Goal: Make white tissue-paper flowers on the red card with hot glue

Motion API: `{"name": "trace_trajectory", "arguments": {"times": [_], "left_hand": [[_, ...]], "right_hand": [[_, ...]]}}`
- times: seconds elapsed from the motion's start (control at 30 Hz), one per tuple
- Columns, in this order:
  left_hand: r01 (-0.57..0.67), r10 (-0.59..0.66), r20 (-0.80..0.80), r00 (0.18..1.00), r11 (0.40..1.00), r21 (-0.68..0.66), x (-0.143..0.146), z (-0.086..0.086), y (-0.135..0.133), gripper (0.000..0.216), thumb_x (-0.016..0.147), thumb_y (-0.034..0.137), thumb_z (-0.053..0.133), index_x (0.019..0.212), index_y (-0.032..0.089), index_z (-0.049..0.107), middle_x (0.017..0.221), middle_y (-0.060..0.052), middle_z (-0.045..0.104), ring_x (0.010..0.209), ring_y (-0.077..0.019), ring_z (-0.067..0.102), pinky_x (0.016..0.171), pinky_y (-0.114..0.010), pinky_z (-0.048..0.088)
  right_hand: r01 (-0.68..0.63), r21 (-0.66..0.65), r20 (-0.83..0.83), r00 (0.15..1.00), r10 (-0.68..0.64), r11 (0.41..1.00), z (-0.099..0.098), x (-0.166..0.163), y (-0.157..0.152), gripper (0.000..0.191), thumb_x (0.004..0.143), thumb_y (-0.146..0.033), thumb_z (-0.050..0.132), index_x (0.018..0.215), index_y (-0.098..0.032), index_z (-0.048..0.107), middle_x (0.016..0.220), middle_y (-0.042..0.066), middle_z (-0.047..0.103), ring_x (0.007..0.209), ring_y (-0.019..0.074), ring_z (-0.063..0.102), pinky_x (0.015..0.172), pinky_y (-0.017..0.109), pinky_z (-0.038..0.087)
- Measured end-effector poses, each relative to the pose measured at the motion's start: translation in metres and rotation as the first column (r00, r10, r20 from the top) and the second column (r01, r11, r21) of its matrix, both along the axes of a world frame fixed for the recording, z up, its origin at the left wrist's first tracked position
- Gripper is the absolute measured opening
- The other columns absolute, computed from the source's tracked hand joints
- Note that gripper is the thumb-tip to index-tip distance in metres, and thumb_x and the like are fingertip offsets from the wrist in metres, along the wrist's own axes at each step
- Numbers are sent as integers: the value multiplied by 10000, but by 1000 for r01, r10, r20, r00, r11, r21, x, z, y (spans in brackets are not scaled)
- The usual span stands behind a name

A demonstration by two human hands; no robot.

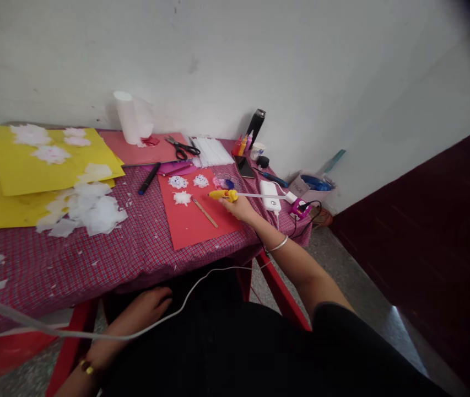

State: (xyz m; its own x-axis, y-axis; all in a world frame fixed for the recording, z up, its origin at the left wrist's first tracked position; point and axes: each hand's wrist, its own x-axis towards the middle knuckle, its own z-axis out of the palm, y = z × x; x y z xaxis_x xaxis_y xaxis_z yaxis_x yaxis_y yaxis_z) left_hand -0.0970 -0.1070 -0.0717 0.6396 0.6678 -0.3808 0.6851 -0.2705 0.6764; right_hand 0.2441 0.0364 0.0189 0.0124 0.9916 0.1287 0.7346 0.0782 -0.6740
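Observation:
My right hand grips a yellow glue gun with a long white glue stick out of its back end. It is held over the right part of a red sheet. Three crumpled white paper flowers lie on that sheet; two are speckled blue and one plain flower is nearest the gun's nozzle. A wooden stick rests slantwise below the gun. A dish with blue paint sits just behind it. My left hand lies on my lap below the table edge, fingers loosely stretched, holding nothing.
White paper pieces and yellow sheets cover the left side. Scissors, a marker, a phone, a power bank and a black bottle stand or lie behind. A white cable crosses before me.

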Motion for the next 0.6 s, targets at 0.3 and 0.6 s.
{"name": "trace_trajectory", "arguments": {"times": [0.3,0.6], "left_hand": [[-14,14,5,1000,1000,2,0,1,0,367,943,341,411,1056,187,725,1129,-115,745,1009,-258,692,916,-346,485],[-1,1,2,1000,1000,25,-1,-1,-1,376,956,334,393,1062,170,715,1126,-130,741,1010,-269,691,917,-370,481]], "right_hand": [[14,-15,35,999,-14,1000,3,-3,1,308,906,-406,610,1053,-152,707,885,55,736,768,195,664,661,252,457],[-66,-77,85,994,72,995,15,2,-6,255,926,-334,593,1096,-194,722,1018,58,757,889,197,679,807,286,496]]}}
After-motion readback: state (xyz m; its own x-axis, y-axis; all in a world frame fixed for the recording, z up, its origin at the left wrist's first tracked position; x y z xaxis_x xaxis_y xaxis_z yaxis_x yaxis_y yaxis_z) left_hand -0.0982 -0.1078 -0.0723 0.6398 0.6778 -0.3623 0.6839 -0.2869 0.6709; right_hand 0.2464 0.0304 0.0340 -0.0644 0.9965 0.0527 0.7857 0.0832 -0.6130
